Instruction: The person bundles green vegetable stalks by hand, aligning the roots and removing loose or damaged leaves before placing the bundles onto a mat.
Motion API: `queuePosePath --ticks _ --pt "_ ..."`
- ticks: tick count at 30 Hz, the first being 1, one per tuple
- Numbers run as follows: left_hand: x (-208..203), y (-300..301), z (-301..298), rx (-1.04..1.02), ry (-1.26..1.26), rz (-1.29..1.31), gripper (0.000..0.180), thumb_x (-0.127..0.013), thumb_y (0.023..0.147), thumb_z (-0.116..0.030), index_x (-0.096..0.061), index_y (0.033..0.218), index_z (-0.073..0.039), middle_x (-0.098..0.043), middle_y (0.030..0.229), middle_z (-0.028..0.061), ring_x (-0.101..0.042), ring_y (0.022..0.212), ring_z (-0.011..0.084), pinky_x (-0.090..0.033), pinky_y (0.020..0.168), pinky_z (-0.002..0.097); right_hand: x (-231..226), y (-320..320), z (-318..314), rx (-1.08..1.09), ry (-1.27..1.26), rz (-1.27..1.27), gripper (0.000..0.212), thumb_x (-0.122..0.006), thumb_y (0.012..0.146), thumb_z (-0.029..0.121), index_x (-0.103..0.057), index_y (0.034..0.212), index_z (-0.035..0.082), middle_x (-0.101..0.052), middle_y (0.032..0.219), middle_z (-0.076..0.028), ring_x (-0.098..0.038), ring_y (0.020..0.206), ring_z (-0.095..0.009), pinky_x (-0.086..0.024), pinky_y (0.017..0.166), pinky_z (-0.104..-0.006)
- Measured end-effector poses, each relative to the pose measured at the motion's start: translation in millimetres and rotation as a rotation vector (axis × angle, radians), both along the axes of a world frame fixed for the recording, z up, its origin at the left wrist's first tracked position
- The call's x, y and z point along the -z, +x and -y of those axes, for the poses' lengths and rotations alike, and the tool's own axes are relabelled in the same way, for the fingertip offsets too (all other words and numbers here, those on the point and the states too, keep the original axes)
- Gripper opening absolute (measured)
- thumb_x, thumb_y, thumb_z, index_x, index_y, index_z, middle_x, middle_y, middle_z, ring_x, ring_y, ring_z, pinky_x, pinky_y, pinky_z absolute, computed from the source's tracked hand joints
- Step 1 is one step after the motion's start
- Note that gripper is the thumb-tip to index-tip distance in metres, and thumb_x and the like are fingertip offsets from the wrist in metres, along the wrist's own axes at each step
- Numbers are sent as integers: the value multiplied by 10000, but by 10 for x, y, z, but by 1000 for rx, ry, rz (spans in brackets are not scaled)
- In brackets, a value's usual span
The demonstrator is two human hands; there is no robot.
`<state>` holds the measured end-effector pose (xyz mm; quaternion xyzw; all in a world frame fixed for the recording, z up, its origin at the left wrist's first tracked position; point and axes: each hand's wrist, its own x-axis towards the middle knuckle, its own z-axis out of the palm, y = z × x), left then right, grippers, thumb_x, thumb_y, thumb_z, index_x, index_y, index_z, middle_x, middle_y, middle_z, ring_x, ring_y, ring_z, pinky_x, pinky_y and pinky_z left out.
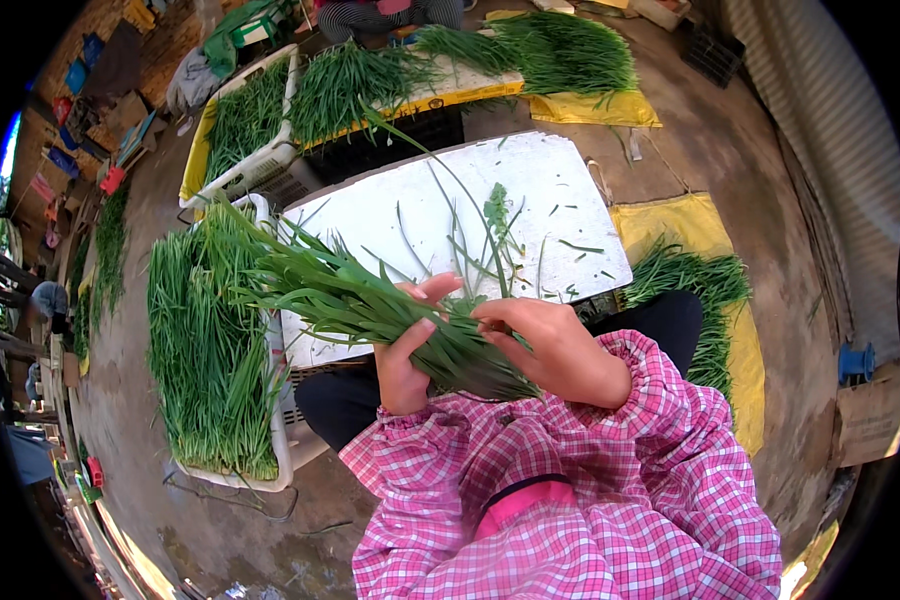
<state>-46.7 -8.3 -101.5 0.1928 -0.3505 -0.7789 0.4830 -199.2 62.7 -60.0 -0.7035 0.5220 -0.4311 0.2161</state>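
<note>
A thick bunch of garlic chives (370, 300) lies tilted across my lap, its green leaf tips spread toward the upper left. My left hand (408, 360) wraps around the middle of the bunch, thumb on top. On the other side, my right hand (555, 345) has its fingers curled in a pinch at the bunch. A single long chive blade (460, 185) rises from those fingertips and arcs over the white board (370, 190). The lower end of the bunch rests against my pink checked smock, partly covered by my right hand.
Loose leaf scraps (498, 215) litter the board. A white crate (280, 440) packed with chives stands at the left, another crate (270, 165) behind it. More chives lie on yellow sacking (745, 370) at the right. Across the board, a person in striped trousers (370, 18) sits behind further chive piles.
</note>
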Motion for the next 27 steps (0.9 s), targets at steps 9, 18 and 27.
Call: queuePosePath --ticks 9,18,27 --pt "49 -35 -92 -32 104 -109 340 -490 730 -45 -391 1055 -28 -395 1190 249 -379 1119 325 -300 949 397 256 132 28 77 -42 -261 381 -495 699 34 -415 1071 9 -526 739 -135 -520 651 -297 -405 602 -365" --pt "91 -34 -28 -1 -13 -229 414 -510 753 -136 -376 1135 -48 -277 1275 265 -305 1177 363 -263 971 422 251 178 -14 81 -67 -366 556 -492 683 44 -317 1201 -54 -503 806 -122 -503 670 -245 -385 591 -328" --pt "128 49 -53 -43 -11 -175 433 -536 757 -168 -368 1145 -77 -355 1216 242 -370 1120 326 -267 960 431 373 260 -67 92 -136 -430 523 -474 687 46 -371 1195 -22 -468 871 -132 -504 708 -248 -396 604 -315"
